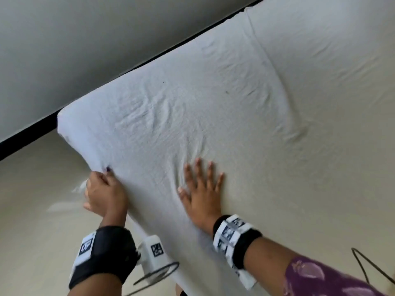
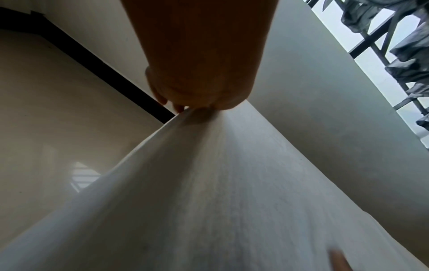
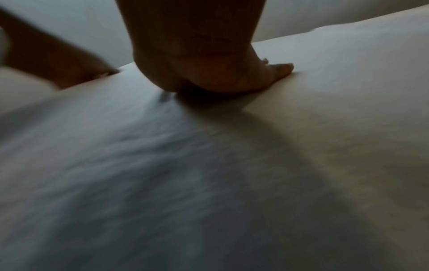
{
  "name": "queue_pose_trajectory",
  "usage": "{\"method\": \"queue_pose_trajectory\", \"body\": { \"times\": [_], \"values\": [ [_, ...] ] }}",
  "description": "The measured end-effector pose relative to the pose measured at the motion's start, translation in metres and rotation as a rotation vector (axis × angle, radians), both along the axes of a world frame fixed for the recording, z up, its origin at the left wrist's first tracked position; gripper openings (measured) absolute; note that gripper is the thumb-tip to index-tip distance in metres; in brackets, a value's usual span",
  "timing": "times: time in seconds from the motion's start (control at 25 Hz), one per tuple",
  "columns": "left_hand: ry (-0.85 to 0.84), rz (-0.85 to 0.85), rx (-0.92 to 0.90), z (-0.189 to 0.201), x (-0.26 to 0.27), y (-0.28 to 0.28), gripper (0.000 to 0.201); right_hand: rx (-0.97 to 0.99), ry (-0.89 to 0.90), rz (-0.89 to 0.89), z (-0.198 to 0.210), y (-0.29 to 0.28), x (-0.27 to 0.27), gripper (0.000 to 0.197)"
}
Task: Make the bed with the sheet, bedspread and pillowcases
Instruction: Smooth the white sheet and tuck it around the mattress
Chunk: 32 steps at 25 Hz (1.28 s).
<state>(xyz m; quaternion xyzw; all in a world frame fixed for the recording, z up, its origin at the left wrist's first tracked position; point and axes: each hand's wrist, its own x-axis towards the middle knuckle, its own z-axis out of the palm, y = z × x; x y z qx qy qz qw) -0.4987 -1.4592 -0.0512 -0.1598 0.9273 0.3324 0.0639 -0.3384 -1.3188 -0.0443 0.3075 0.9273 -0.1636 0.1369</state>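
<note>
Sheet (image 1: 213, 107) lies white and creased over the mattress, reaching the corner by the black skirting strip (image 1: 25, 137) at the foot of the wall (image 1: 85, 39). Left hand (image 1: 104, 193) has its fingers curled, pinching the sheet's edge at the mattress side just below that corner. Right hand (image 1: 203, 189) lies beside it, fingers spread flat, pressing on the sheet.

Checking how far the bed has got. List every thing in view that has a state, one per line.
sheet: spread over the bed, wrinkled near the corner, edge held up
left hand: grips the sheet's edge at the corner
right hand: flat on the sheet, fingers spread, pressing down
window: barred, with clothes hanging outside
</note>
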Motion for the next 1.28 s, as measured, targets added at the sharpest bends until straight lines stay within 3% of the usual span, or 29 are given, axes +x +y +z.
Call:
{"method": "queue_pose_trajectory", "body": {
  "times": [0.12, 0.32, 0.4, 0.52, 0.64, 0.76, 0.96, 1.12, 1.28],
  "values": [
    [0.09, 0.048, -0.04, 0.003, 0.006, -0.02, 0.025, 0.002, 0.041, 0.102, 0.0, -0.052, -0.008, 0.064],
    [0.081, -0.069, 0.024, 0.011, -0.006, -0.031, 0.038, -0.063, 0.104, 0.411, 0.012, -0.098, -0.027, 0.062],
    [0.123, -0.071, 0.024, 0.022, -0.023, -0.014, 0.035, -0.081, 0.154, 0.292, 0.016, -0.083, -0.046, 0.061],
    [0.216, -0.141, -0.035, 0.036, -0.066, 0.022, 0.033, -0.09, 0.181, 0.019, 0.021, -0.009, -0.078, 0.068],
    [0.197, -0.081, -0.105, 0.037, -0.123, 0.032, 0.037, -0.039, 0.035, -0.096, 0.022, 0.07, -0.106, 0.072],
    [0.08, -0.097, -0.2, 0.029, -0.161, 0.028, 0.044, -0.023, -0.098, -0.136, 0.01, 0.097, -0.126, 0.07],
    [0.118, -0.182, -0.231, 0.013, -0.17, 0.014, 0.027, -0.043, -0.031, -0.045, -0.001, 0.024, -0.148, 0.068],
    [0.086, -0.064, -0.11, 0.014, -0.169, 0.002, 0.024, -0.03, 0.029, 0.072, 0.005, -0.028, -0.171, 0.063],
    [0.062, 0.116, 0.131, 0.011, -0.197, 0.01, 0.031, -0.07, 0.146, 0.292, 0.015, -0.023, -0.177, 0.06]
  ]
}}
